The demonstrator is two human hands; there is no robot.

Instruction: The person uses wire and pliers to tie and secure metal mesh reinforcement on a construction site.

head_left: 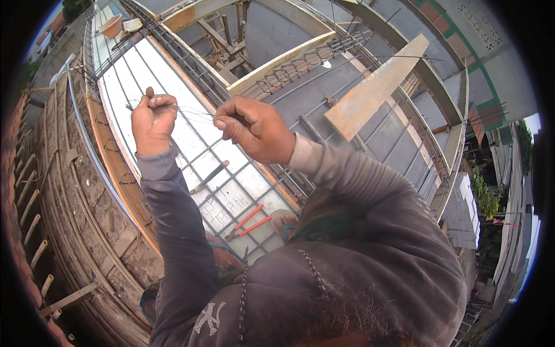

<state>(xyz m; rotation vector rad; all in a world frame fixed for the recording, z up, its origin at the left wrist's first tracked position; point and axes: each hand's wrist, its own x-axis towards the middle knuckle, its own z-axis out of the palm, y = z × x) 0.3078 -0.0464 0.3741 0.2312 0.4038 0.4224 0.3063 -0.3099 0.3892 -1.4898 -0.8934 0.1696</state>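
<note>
Several thin strands of tie wire (195,112) stretch between my two hands above a rebar grid. My left hand (154,122) has its fingers curled in and grips one end of the strands. The other end is pinched between the thumb and fingers of my right hand (254,130). Below them, dark rebar (199,155) crosses over a white panel (151,75). Pincers with red handles (250,222) lie on the grid close to my body. A slim tool with a dark handle (211,175) lies farther forward on the bars.
A wooden plank (378,89) lies across the rebar at right. Beyond the grid is a board-framed opening (272,32) with timber inside. An orange tub (111,26) sits at the far left. Bamboo poles (36,254) line the left side, below the formwork edge (115,168).
</note>
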